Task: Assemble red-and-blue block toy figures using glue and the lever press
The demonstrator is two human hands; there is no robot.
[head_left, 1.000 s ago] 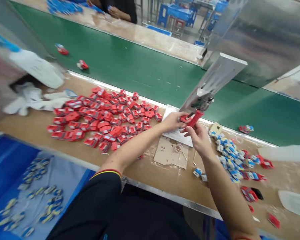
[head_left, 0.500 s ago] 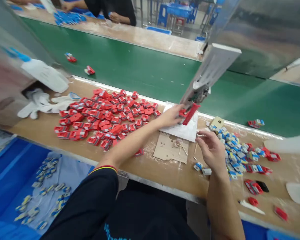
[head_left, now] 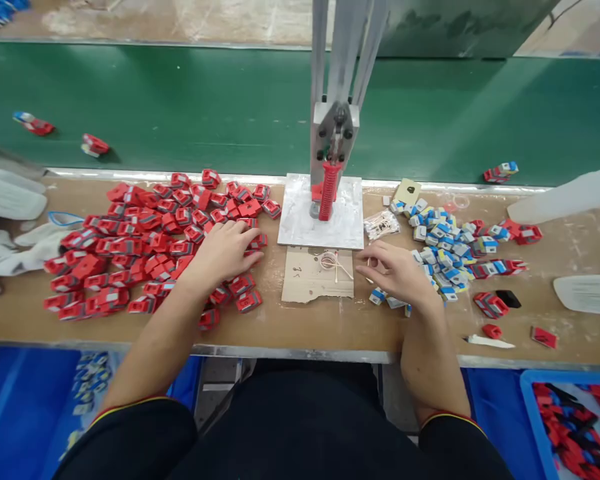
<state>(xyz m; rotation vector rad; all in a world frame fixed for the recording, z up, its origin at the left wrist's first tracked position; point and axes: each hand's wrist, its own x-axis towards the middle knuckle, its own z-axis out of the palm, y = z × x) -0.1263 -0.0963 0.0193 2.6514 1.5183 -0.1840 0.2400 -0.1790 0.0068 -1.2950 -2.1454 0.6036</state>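
Note:
My left hand point(head_left: 225, 253) lies palm down on the right side of a pile of red toy-vehicle-like plastic parts point(head_left: 143, 220), fingers stretched and thumb apart. Whether its fingertips touch a part is hidden. My right hand point(head_left: 393, 270) hovers by the right edge of a cardboard piece point(head_left: 313, 283), fingers curled and thumb close to them; anything between them is too small to make out. Between the hands stands a toggle clamp press with a red handle point(head_left: 330, 191) on a white plate point(head_left: 290, 227). A red part sits beneath the handle, mostly hidden.
White-and-blue small parts point(head_left: 443, 240) are heaped on the right, near a bag of cotton swabs point(head_left: 381, 225). Swabs and a ring lie on the cardboard. Behind runs a green conveyor belt point(head_left: 220, 113) carrying a few assembled pieces. A blue bin point(head_left: 530, 400) stands lower right.
My left hand has left the press handle and moved left onto the red pile. The right hand stays near the cardboard's right side. The view has turned and shifted.

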